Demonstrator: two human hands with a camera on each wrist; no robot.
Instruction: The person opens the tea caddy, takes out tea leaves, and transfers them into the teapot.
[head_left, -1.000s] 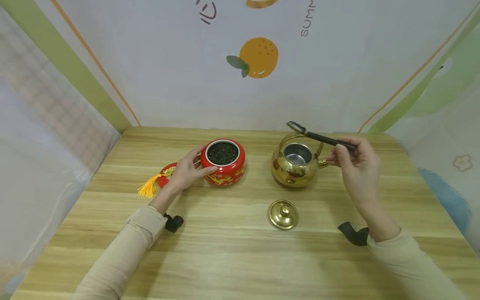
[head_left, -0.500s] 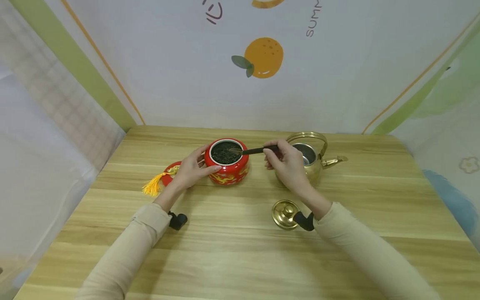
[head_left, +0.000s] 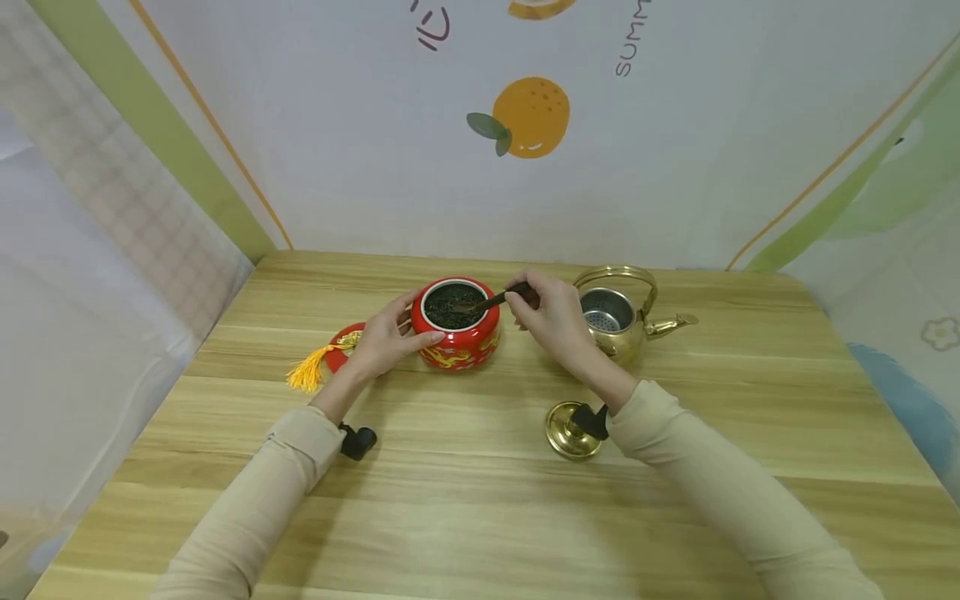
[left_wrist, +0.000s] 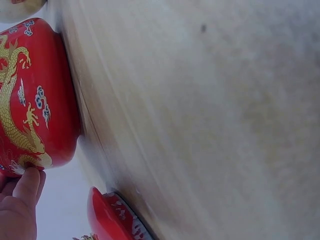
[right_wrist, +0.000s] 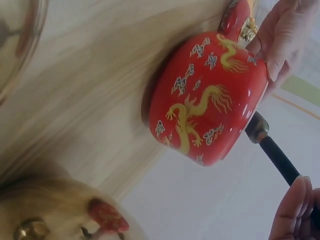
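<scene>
A red jar with gold dragons point(head_left: 459, 357) stands upright on the table, filled with dark tea leaves point(head_left: 446, 307). My left hand point(head_left: 384, 340) holds its left side, thumb at the front near the rim and the other fingers behind. With thumb and fingers, my right hand point(head_left: 553, 318) pinches the dark handle of a tea scoop point(right_wrist: 279, 159), whose head dips in at the jar's mouth among the leaves. To the right is a brass teapot point(head_left: 624, 343), lidless, with a metal strainer point(head_left: 606, 308) inside; the right hand partly covers it.
The jar's red lid point(head_left: 335, 360) with a yellow tassel point(head_left: 306, 372) lies left of the jar, partly under the left hand. A brass lid point(head_left: 562, 442) rests in front of the teapot, below the right wrist. A printed cloth point(head_left: 375, 167) hangs behind the wooden table point(head_left: 450, 517).
My right hand has swung left from above the teapot to the jar, lowering the scoop's head into the tea leaves. My left hand keeps its hold on the jar.
</scene>
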